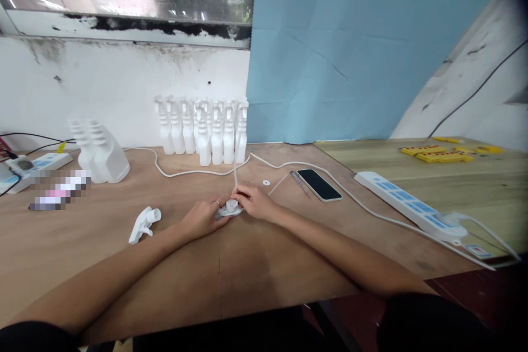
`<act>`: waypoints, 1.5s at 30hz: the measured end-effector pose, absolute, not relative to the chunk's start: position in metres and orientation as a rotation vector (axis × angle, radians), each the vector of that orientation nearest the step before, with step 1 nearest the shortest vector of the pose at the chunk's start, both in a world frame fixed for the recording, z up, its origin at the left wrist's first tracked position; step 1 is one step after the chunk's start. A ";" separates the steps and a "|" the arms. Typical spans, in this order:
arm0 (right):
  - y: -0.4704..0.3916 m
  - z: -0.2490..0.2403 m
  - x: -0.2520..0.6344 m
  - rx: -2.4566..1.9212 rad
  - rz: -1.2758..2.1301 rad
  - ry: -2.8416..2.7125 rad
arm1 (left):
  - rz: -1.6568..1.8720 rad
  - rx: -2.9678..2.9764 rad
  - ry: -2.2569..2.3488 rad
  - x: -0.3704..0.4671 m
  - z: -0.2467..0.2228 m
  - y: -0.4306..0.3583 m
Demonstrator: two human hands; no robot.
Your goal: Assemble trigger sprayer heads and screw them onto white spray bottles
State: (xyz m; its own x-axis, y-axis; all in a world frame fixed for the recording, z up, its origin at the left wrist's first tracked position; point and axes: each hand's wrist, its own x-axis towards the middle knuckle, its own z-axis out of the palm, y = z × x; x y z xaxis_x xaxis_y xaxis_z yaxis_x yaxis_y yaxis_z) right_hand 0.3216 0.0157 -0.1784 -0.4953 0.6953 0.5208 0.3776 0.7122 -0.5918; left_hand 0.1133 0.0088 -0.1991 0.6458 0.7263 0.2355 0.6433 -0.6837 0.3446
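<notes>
Low over the table, my left hand (pixel 204 220) is closed around a white trigger sprayer head (pixel 231 206), its round collar facing up. My right hand (pixel 253 201) meets it from the other side, fingertips pinching a thin white dip tube (pixel 235 173) that stands upright above the sprayer head. Whether the tube's lower end sits inside the collar is hidden by the fingers. Another trigger sprayer head (pixel 144 224) lies to the left of my left hand. A small white ring washer (pixel 266 182) and a second thin tube (pixel 278 185) lie beyond my right hand.
White spray bottles (pixel 216 140) stand by the wall; bottles without sprayers (pixel 103 157) stand at left. A phone (pixel 319 185), a slim tool (pixel 300 183), a power strip (pixel 408 203) and its white cable (pixel 371 212) lie at right. Yellow pieces (pixel 437 154) lie farther right.
</notes>
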 end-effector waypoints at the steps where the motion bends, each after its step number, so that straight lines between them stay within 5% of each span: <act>1: 0.015 -0.178 0.322 -0.797 0.483 -2.175 | 0.540 2.636 1.102 0.113 -0.200 0.009; 6: 0.015 -0.177 0.319 -0.753 0.375 -2.284 | 0.591 2.623 1.071 0.113 -0.203 0.011; 17: 0.027 -0.167 0.365 -1.076 0.789 -2.129 | 0.572 2.624 1.097 0.113 -0.199 0.007; 25: 0.032 -0.163 0.394 -1.384 0.213 -2.474 | 0.586 2.519 1.127 0.114 -0.197 0.006; 32: 0.011 -0.170 0.355 -0.444 -0.511 -2.604 | 0.845 2.060 0.898 0.121 -0.184 -0.005; 38: -0.009 -0.161 0.343 -0.104 -0.752 -2.319 | 0.502 2.343 0.576 0.104 -0.104 -0.023; 45: -0.008 -0.159 0.351 -0.303 -0.412 -2.301 | 1.716 2.578 1.675 -0.015 -0.039 0.082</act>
State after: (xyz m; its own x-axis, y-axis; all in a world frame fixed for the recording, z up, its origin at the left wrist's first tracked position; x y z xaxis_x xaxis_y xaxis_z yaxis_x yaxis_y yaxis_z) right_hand 0.3506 -0.0075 -0.1586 -0.6796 0.0909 0.7279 0.3378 0.9196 0.2004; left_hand -0.0154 0.0824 -0.0390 0.1054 0.4914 0.8645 0.8526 -0.4921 0.1758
